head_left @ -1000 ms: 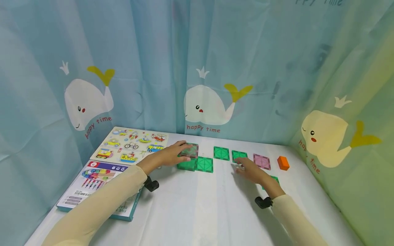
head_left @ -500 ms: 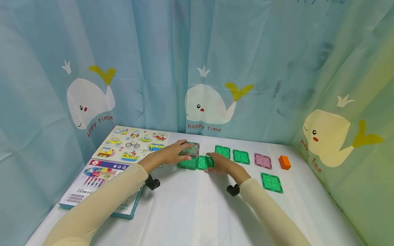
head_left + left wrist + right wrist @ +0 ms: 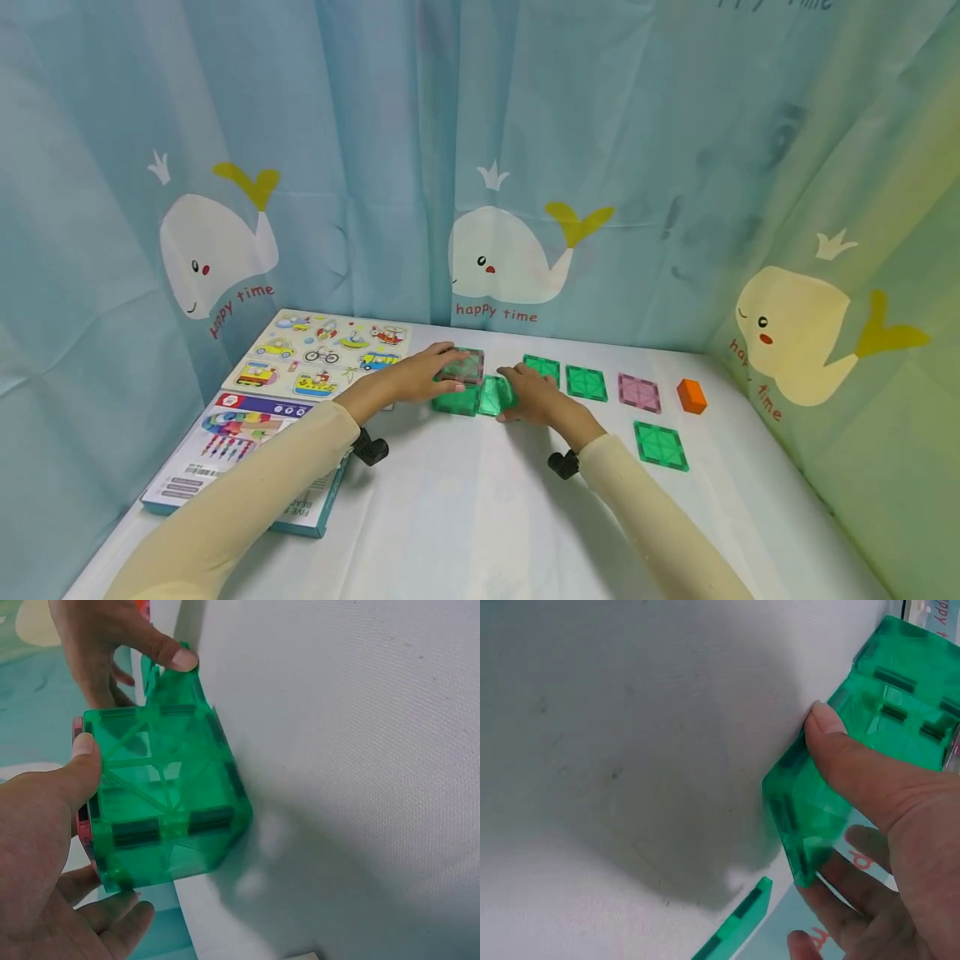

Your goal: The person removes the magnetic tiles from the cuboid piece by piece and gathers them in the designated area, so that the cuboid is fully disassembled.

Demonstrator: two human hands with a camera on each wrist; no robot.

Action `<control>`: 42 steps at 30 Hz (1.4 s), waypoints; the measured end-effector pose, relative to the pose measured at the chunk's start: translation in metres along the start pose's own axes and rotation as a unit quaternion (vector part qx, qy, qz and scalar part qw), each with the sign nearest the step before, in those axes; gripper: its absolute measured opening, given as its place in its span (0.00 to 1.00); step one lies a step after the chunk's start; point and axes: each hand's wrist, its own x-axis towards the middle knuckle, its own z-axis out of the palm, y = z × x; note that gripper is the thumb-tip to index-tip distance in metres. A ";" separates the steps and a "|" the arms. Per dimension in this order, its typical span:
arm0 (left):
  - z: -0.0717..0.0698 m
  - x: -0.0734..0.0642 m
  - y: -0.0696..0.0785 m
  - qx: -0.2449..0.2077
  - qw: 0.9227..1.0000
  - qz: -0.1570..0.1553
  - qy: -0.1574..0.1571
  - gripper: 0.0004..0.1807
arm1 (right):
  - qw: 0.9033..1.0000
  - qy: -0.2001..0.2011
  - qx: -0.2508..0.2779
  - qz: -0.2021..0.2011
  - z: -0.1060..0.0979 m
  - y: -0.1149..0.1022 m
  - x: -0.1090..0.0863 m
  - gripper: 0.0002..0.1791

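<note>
My left hand (image 3: 416, 375) grips a box of see-through magnetic tiles (image 3: 165, 769), thumb on one side and fingers round the other. Its near side is green, and a pink-edged tile (image 3: 467, 367) forms the top. A green tile (image 3: 491, 397) lies flat against the box's right side. At that tile's outer edge my right hand (image 3: 531, 394) holds another green magnetic tile (image 3: 806, 799) tilted up, thumb on its near edge. The hand covers part of this tile in the head view.
To the right lie two green tiles (image 3: 587, 383) (image 3: 543, 367), a pink tile (image 3: 639, 393), an orange block (image 3: 692, 396) and a nearer green tile (image 3: 660, 446). A picture board (image 3: 307, 354) and a boxed toy (image 3: 240, 467) lie left. A curtain (image 3: 390, 167) hangs behind.
My right hand has come left from the loose tiles on the right, bringing a green tile to the flat tile's edge and tilting it there. My left hand has stayed on the box.
</note>
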 end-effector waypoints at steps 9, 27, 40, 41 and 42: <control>0.001 0.000 -0.002 -0.005 1.000 0.005 -0.002 0.38 | 0.994 0.068 0.048 -0.064 -0.002 0.009 -0.014 0.35; 0.000 -0.002 -0.002 -0.012 1.000 0.000 0.000 0.39 | 0.973 0.083 0.178 -0.118 -0.017 0.070 -0.043 0.24; 0.000 -0.004 -0.001 -0.016 1.000 0.003 0.002 0.38 | 0.971 0.077 0.213 -0.079 -0.034 0.132 -0.082 0.19; 0.000 -0.003 -0.001 -0.014 1.000 0.004 0.002 0.38 | 0.969 0.075 0.219 -0.085 -0.034 0.136 -0.085 0.18; 0.000 -0.003 -0.001 -0.012 1.000 0.005 0.002 0.38 | 0.968 0.075 0.222 -0.092 -0.033 0.140 -0.088 0.18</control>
